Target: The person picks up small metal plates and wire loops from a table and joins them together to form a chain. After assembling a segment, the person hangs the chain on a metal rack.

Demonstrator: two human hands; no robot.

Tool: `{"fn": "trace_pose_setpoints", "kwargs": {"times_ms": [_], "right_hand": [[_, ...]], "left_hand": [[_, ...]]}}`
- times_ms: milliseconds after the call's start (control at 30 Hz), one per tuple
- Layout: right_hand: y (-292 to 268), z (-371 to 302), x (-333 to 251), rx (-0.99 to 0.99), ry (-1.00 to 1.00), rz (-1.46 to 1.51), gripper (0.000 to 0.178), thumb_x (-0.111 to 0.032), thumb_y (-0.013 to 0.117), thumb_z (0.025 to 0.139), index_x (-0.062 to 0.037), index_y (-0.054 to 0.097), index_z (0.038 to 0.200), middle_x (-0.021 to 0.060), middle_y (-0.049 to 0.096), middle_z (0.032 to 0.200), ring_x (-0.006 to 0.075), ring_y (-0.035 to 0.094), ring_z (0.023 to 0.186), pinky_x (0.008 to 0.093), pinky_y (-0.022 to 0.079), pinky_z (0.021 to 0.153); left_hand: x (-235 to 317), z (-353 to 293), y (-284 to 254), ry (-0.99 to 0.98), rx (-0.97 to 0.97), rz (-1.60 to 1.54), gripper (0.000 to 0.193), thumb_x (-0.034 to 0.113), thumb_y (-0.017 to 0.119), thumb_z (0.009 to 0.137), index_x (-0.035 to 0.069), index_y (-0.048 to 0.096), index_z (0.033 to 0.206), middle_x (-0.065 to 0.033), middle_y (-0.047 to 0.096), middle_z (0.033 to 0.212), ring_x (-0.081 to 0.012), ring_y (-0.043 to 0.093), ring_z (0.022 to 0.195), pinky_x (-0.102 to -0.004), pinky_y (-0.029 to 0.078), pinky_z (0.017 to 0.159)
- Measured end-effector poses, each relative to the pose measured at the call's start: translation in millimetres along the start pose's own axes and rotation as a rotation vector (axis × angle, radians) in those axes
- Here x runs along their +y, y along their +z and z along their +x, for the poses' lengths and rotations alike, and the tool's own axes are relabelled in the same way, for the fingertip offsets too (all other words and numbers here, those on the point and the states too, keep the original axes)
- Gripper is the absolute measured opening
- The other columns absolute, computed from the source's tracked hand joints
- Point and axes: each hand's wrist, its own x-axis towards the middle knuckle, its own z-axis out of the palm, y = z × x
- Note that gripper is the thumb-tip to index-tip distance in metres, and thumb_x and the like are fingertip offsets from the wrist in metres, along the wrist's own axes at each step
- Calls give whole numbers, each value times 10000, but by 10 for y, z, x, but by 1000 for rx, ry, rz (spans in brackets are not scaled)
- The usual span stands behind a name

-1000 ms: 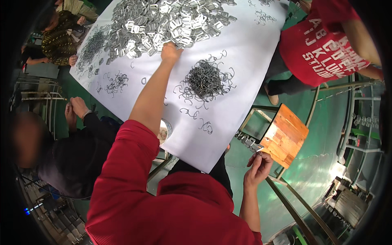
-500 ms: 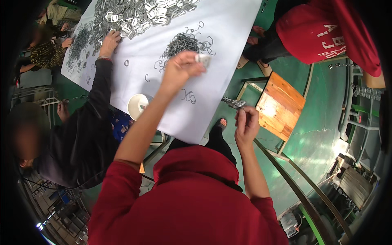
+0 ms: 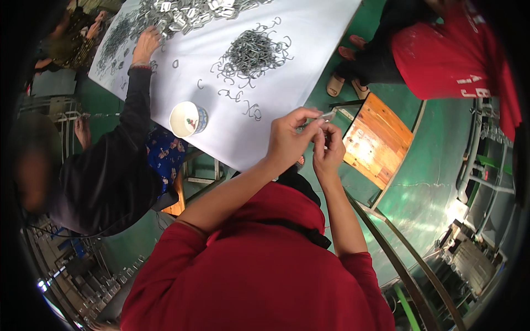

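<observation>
Both my hands meet just off the table's near right corner. My left hand (image 3: 290,138) is closed in a pinch on a flat metal buckle (image 3: 328,116), of which only a thin bright edge shows. Right beside it, my right hand (image 3: 329,151) is closed with its fingers curled at the same spot. The string of metal buckles in the right hand is mostly hidden behind the left fingers. Beyond my hands, a heap of dark curved wire hooks (image 3: 253,52) lies on the white table (image 3: 232,143), with a few loose hooks (image 3: 253,110) nearer me.
A paper cup (image 3: 179,120) with small bits inside stands at the left table edge. Silvery buckles (image 3: 193,16) are piled at the far end. A co-worker's hand (image 3: 146,47) reaches there from the left. A wooden stool (image 3: 381,140) stands right; a person in red (image 3: 441,55) is beyond it.
My left hand has come back from beside the hook heap, bringing the buckle down and right to my right hand. The string of buckles is now largely covered.
</observation>
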Motion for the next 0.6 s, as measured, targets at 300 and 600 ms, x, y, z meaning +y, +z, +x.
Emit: {"fn": "trace_pose_setpoints", "kwargs": {"times_ms": [300, 600], "right_hand": [[-312, -32, 91, -30, 166, -44, 161, -105, 554, 888, -20, 524, 1020, 35, 550, 765, 88, 518, 640, 224, 424, 569], [950, 931, -251, -848, -395, -386, 104, -54, 630, 746, -66, 611, 848, 99, 590, 830, 293, 582, 711, 344, 459, 616]], "left_hand": [[-326, -103, -241, 271, -19, 332, 137, 21, 688, 723, 30, 650, 854, -75, 593, 973, -219, 553, 935, -309, 449, 785], [-721, -242, -496, 252, -54, 360, 142, 69, 697, 712, 66, 669, 851, -63, 619, 906, -244, 569, 871, -331, 469, 746]]}}
